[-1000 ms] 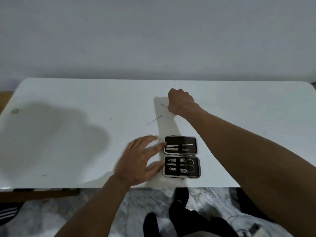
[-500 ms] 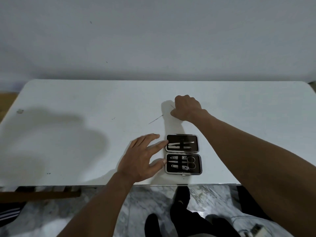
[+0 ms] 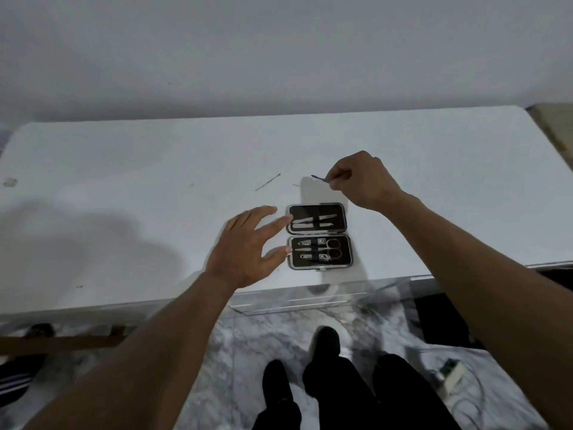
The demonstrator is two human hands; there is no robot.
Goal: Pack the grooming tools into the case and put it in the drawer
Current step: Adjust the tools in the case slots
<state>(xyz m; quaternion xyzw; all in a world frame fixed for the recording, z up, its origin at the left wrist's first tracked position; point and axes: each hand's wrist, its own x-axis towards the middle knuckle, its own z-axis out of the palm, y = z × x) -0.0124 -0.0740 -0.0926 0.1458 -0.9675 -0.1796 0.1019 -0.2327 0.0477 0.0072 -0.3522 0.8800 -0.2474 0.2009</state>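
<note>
A black grooming case point(image 3: 319, 236) lies open on the white table point(image 3: 124, 169) near its front edge, with several metal tools strapped in both halves. My left hand point(image 3: 248, 249) rests with straight fingers against the case's left side. My right hand point(image 3: 359, 184) is lifted just behind the case and pinches a thin metal tool point(image 3: 319, 178) whose tip points left. A second thin metal tool point(image 3: 267, 182) lies loose on the table, behind and left of the case.
A clear drawer front point(image 3: 297, 301) shows under the table edge below the case. My legs in dark trousers point(image 3: 325, 383) stand on a marbled floor. A small white device with cable point(image 3: 451, 372) lies on the floor at right. A wall rises behind the table.
My right hand has lifted the thin tool off the table and drawn it back toward the case. The left hand has stayed by the case. The camera has shifted.
</note>
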